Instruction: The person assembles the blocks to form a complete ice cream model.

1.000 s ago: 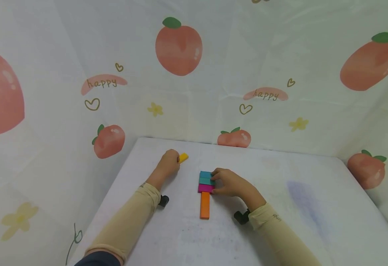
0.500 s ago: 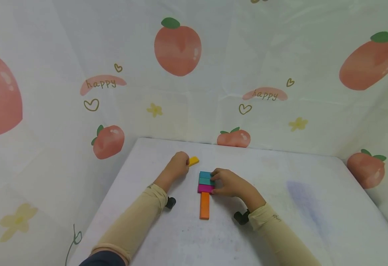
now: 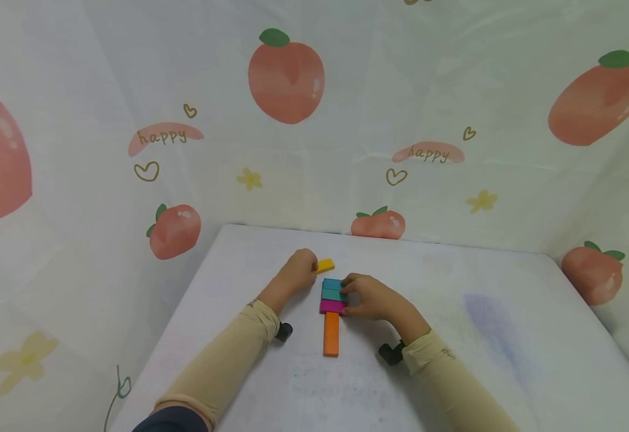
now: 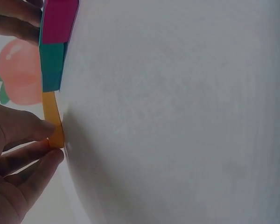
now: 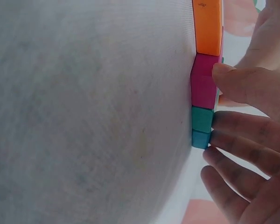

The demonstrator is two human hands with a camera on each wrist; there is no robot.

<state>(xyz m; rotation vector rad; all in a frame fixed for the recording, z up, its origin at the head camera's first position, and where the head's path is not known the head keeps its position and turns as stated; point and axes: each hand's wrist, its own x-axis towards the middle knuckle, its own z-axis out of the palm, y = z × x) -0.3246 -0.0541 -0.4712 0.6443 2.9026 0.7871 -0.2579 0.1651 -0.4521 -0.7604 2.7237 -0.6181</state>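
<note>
Beyond the row of blocks, my left hand (image 3: 300,268) pinches one end of a yellow block (image 3: 326,266); thumb and fingertips show around it in the left wrist view. A blue block (image 3: 331,284), a teal block (image 3: 331,294) and a magenta block (image 3: 330,306) lie side by side on the table. Below them an orange block (image 3: 331,334) stands lengthwise, its end against the magenta one. My right hand (image 3: 370,297) rests at the right ends of the row. Its thumb (image 5: 226,79) touches the magenta block, and its extended fingers touch the teal and blue ends.
The white table (image 3: 422,384) carries a faint purple smudge (image 3: 489,324) on the right. A white cloth printed with peaches (image 3: 287,82) hangs behind and at both sides. Black wrist cameras (image 3: 391,353) sit low near the table.
My left hand has moved right and slightly nearer with the yellow block, bringing it just beyond the blue block. My right hand and the other blocks stay in place.
</note>
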